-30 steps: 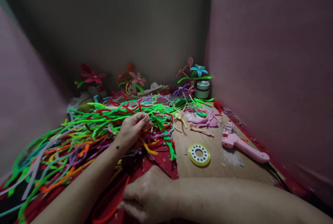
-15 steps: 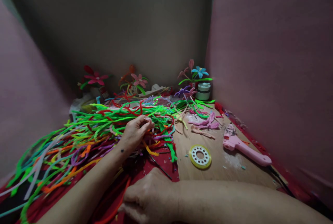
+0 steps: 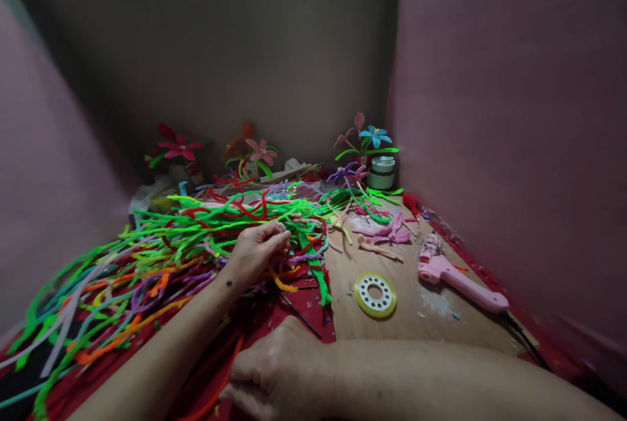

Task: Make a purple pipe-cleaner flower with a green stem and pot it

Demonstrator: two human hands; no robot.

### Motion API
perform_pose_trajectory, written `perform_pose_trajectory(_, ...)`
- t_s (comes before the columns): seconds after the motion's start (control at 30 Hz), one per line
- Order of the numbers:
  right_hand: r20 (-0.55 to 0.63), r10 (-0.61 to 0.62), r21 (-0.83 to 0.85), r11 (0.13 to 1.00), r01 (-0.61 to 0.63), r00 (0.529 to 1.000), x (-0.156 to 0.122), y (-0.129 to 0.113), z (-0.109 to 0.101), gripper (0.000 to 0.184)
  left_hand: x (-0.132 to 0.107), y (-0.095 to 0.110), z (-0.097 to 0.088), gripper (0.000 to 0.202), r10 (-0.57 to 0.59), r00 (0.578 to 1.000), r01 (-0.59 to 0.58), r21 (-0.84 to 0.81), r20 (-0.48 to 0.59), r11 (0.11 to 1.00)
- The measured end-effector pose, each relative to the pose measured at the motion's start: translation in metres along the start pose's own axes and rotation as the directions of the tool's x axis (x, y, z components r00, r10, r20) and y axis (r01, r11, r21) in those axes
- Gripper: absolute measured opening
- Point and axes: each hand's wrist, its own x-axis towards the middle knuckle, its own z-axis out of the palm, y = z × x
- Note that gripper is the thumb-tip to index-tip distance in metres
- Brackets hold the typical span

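My left hand point(image 3: 257, 250) is closed in a pinch over the right part of a heap of fuzzy pipe cleaners point(image 3: 196, 228), mostly green with red, orange and purple ones. What its fingertips hold, if anything, is too small to make out. Nearer to me, my right hand point(image 3: 281, 369) is closed, knuckles up, over the red cloth point(image 3: 262, 316). A red-orange pipe cleaner point(image 3: 215, 401) runs beside its fingers; I cannot tell whether they grip it. Between the hands lies a thin dark rod point(image 3: 304, 318).
On the wooden board point(image 3: 406, 329) lie a yellow tape roll point(image 3: 375, 295), a pink glue gun point(image 3: 460, 284) with a black cord and pink twisted pieces point(image 3: 392, 232). Behind stand pipe-cleaner flowers point(image 3: 376, 136) and a pale green jar point(image 3: 381, 173). A pink wall point(image 3: 514, 114) rises at the right.
My left hand's fingertips have dipped slightly and still pinch together. My right hand stays closed in nearly the same place. The whole view has shifted a little.
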Motion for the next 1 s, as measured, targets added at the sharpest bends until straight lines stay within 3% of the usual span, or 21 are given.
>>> perform_pose_trajectory(0.27, -0.027, -0.010, 0.028, 1.000, 0.010, 1.000, -0.001, 0.001, 0.002, 0.028, -0.008, 0.014, -0.002, 0.028, 0.185, 0.982, -0.164, 0.316, -0.038, 0.935)
perform_pose_trajectory(0.4, -0.013, 0.000, 0.021, 1.000, 0.000, 1.000, -0.001, 0.001, 0.002, 0.027, -0.009, 0.018, -0.010, 0.030, 0.336, 0.939, -0.262, 0.480, -0.073, 0.837)
perform_pose_trajectory(0.53, -0.012, 0.005, -0.004, 1.000, -0.005, 1.000, -0.001, 0.001, 0.002, 0.025, -0.010, 0.018, -0.021, 0.034, 0.405, 0.909, -0.309, 0.490, -0.101, 0.815)
perform_pose_trajectory(0.67, -0.050, -0.039, 0.010, 0.999, 0.040, 0.998, -0.003, 0.001, 0.003, 0.026, -0.017, 0.027, -0.039, 0.030, 0.430, 0.874, -0.243, 0.562, -0.228, 0.791)
perform_pose_trajectory(0.8, -0.092, -0.077, 0.065, 0.994, 0.083, 0.993, -0.007, 0.002, 0.006, 0.022, -0.024, 0.032, -0.072, 0.025, 0.470, 0.807, -0.154, 0.642, -0.356, 0.751)
perform_pose_trajectory(0.9, -0.093, -0.071, 0.097, 0.992, 0.080, 0.993, -0.009, 0.002, 0.007, 0.023, -0.027, 0.026, -0.099, 0.025, 0.501, 0.763, -0.112, 0.680, -0.408, 0.724)
perform_pose_trajectory(1.0, -0.089, -0.068, 0.134, 0.988, 0.079, 0.994, -0.010, 0.002, 0.007, 0.025, -0.033, 0.016, -0.117, 0.025, 0.509, 0.752, -0.083, 0.706, -0.419, 0.703)
